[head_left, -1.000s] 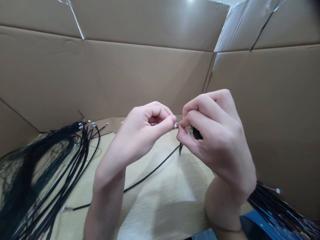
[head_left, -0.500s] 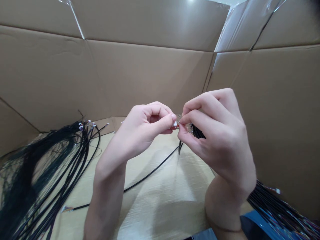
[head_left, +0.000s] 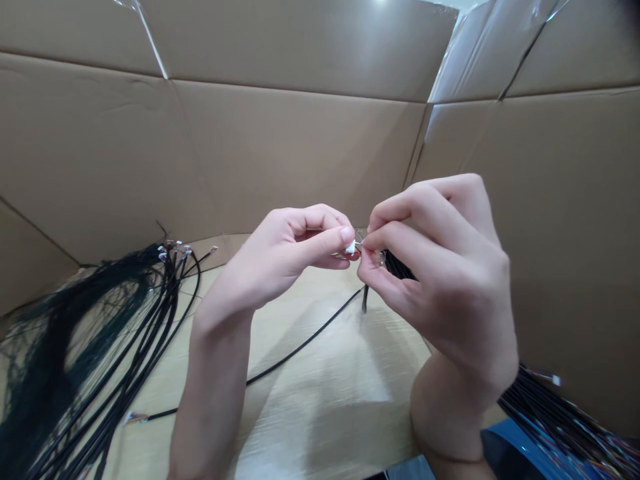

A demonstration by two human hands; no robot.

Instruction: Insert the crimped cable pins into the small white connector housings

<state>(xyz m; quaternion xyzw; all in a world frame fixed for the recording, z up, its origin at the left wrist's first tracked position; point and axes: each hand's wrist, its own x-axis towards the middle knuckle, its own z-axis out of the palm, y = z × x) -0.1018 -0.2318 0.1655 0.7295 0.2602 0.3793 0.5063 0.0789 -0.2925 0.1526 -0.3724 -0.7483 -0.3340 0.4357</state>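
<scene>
Cardboard walls (head_left: 300,147) are stood around a pale counter (head_left: 345,373), above which both hands are raised. A small white connector (head_left: 351,247) is pinched between the thumb and fingers of the left hand (head_left: 280,257), its grip closed with no gap to be seen. By the right hand (head_left: 445,267), thin wires (head_left: 359,249) just beside the connector are nipped between thumb and forefinger, those tips brought almost together. The two grips are kept near each other but apart, and the short span between them is bridged by the wires.

How many wires are seated in the connector, and whether any is left loose, cannot be told; the work at the fingertips is judged to be unfinished, since both grips are closed there.

Behind the right hand, a dark bundle (head_left: 399,265) is partly hidden. Below, a black cable (head_left: 310,339) is laid across the counter, passing behind the left forearm; at its near end, coloured wires (head_left: 136,418) are exposed. Farther left, black cables (head_left: 163,313) tipped with white connectors (head_left: 187,249) are heaped beside dark netting (head_left: 45,373). At the right, another cable bundle (head_left: 555,413) is spread over a blue item (head_left: 520,448).
</scene>
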